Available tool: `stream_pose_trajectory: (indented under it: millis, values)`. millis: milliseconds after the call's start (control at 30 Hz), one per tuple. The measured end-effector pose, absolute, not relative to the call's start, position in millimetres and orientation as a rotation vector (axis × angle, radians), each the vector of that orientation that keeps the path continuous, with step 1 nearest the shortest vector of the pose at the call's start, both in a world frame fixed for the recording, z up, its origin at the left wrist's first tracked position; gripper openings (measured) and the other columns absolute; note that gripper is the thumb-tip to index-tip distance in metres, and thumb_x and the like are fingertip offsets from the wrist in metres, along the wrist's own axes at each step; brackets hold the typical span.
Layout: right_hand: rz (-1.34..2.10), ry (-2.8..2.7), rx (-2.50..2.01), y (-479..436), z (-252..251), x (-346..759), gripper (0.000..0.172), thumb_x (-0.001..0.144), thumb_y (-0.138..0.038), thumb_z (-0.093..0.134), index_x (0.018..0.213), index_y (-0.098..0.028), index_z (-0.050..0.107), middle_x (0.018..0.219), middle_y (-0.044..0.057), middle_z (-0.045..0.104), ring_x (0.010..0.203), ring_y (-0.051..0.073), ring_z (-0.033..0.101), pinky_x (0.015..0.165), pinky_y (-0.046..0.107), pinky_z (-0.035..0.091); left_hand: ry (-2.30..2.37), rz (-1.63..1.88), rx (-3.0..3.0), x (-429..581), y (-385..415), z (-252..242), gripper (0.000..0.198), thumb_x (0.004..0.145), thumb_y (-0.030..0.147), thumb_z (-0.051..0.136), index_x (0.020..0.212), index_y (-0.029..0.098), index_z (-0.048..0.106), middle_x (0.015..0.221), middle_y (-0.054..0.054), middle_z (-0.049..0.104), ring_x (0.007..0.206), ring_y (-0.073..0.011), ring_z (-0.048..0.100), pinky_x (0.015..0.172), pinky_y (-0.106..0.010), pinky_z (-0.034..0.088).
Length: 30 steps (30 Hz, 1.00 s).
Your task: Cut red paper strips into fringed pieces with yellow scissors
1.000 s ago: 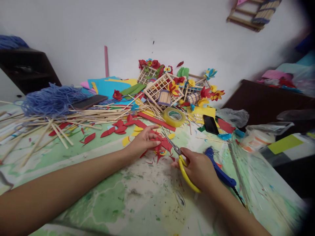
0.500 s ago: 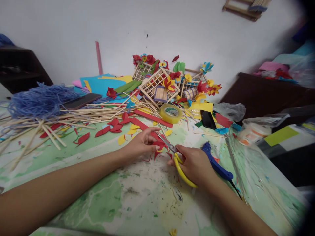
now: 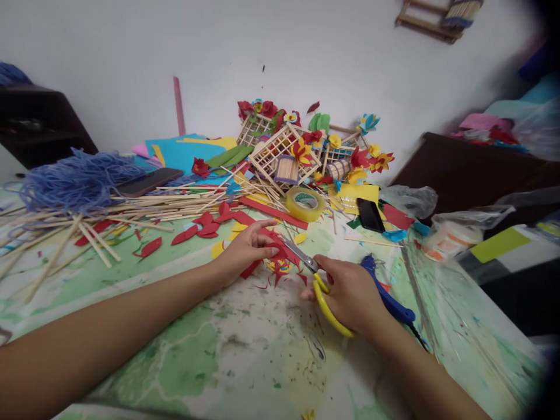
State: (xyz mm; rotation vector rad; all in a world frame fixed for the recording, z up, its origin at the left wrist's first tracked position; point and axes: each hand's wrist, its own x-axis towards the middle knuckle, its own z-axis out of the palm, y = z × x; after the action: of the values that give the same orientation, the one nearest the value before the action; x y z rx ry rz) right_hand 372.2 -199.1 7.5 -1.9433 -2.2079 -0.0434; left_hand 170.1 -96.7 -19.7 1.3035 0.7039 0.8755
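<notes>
My right hand (image 3: 350, 294) is wrapped round the yellow handles of a pair of scissors (image 3: 326, 306). Their metal blades point up and left, over red paper (image 3: 284, 248). Opposite them, my left hand (image 3: 245, 251) has its thumb and bent fingers at the red paper, which shows between and below them; the index finger sticks out. Thin red and yellow paper scraps (image 3: 280, 267) lie on the table under the blade tips. Several red petal-shaped cutouts (image 3: 205, 224) are scattered left of my left hand.
Behind my hands are a roll of clear tape (image 3: 305, 204), stick-built frames with paper flowers (image 3: 284, 151), and a black phone (image 3: 370, 214). Loose sticks (image 3: 144, 207) and blue yarn (image 3: 74, 181) spread to the left. A blue glue gun (image 3: 387, 291) lies beside my right hand.
My left hand has shifted slightly left, and more red paper shows at its fingers. The scissors have moved a little right and down, with my right hand still round the handles.
</notes>
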Motion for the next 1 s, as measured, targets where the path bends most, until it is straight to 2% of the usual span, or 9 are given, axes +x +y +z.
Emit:
stream_pose_trajectory:
  millis: [100,333,1000]
  values:
    - [-0.038,-2.251,-1.898,-198.9,7.1,373.6,0.045,0.071,-0.047,0.056,0.11,-0.023,0.056,0.083,0.004,0.067,0.073,0.02,0.059,0.061,0.026,0.032,0.689,0.859,1.304,170.0,-98.3,-16.6,0.068,0.065,0.02,0.07,0.125,0.019,0.04,0.072,0.001,0.06,0.065,-0.0109,0.057,0.058,-0.02,0.041]
    - [-0.04,-2.312,-1.886,-199.3,5.0,371.7,0.043,0.072,-0.048,0.056,0.107,-0.023,0.056,0.084,0.005,0.066,0.079,0.021,0.06,0.065,0.027,0.036,0.618,0.849,1.239,171.3,-99.7,-15.2,0.07,0.063,0.015,0.071,0.125,0.019,0.039,0.075,0.0,0.063,0.072,-0.0139,0.061,0.071,-0.028,0.046]
    - [-0.05,-2.281,-1.991,-200.7,9.8,369.8,0.042,0.073,-0.049,0.056,0.106,-0.023,0.056,0.09,0.007,0.066,0.083,0.023,0.06,0.067,0.028,0.036,0.667,0.904,1.27,171.3,-98.5,-17.3,0.067,0.065,0.017,0.071,0.124,0.018,0.041,0.079,-0.002,0.064,0.071,-0.0129,0.06,0.063,-0.022,0.043]
